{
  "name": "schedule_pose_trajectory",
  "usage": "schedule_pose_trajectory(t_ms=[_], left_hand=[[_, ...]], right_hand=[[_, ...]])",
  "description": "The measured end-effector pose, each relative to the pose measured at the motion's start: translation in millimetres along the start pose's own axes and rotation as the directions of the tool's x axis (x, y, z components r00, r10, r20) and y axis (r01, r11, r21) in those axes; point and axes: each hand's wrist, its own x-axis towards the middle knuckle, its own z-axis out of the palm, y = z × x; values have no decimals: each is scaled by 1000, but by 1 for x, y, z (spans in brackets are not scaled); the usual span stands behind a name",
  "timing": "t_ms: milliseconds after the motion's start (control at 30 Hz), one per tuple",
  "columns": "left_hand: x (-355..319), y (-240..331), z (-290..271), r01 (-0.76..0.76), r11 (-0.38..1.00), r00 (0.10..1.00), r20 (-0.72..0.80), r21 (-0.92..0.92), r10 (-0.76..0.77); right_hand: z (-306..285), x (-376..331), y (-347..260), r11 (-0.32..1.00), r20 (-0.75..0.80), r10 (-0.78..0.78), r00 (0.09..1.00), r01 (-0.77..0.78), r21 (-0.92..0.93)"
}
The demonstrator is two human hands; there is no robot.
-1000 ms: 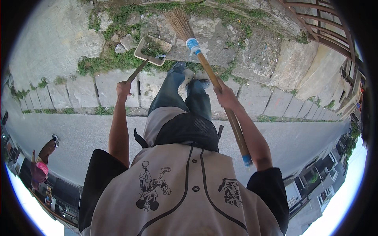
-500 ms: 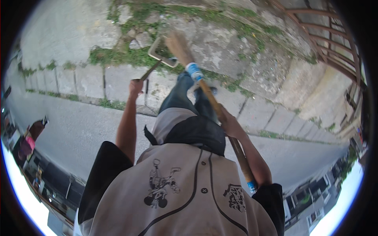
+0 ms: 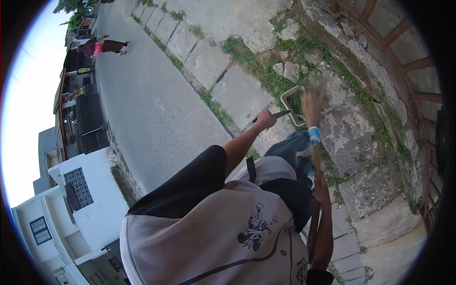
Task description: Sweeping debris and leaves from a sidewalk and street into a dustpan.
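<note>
My left hand [image 3: 266, 119] is clenched round the handle of the dustpan [image 3: 285, 100], which is at the grassy left edge of the rough concrete [image 3: 351, 126]. My right hand [image 3: 323, 194] grasps the broom [image 3: 317, 159], its blurred bristles [image 3: 312, 107] at the dustpan's right side; I cannot tell whether they touch. Stones [image 3: 291, 71] lie just beyond, and a person [image 3: 98, 48] is farther off on the road [image 3: 147, 99].

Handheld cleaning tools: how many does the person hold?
2: a dustpan, held in the left hand, and a broom, held in the right hand. Neither is hidden, though the broom partly overlaps the dustpan.
</note>
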Motion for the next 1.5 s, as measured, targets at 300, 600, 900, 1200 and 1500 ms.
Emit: schedule_pose_trajectory(t_ms=[300,600,900,1200,1500], left_hand=[[22,-27,9,-71,997,996,-47,8,71],[4,-12,13,-87,995,996,-16,-42,87],[-5,-41,6,-5,989,1000,-12,-151,4],[-11,-63,17,188,892,981,31,-411,-192],[6,-58,26,189,911,981,20,-366,-195]], right_hand=[[-11,-93,-33,972,-51,106,993,-93,216],[-23,17,-32,981,-111,113,987,-93,170],[21,-35,44,904,-161,-401,902,361,-228],[-83,25,-122,989,-173,-7,985,-18,-147],[-56,17,-85,978,175,174,969,-150,-142]])
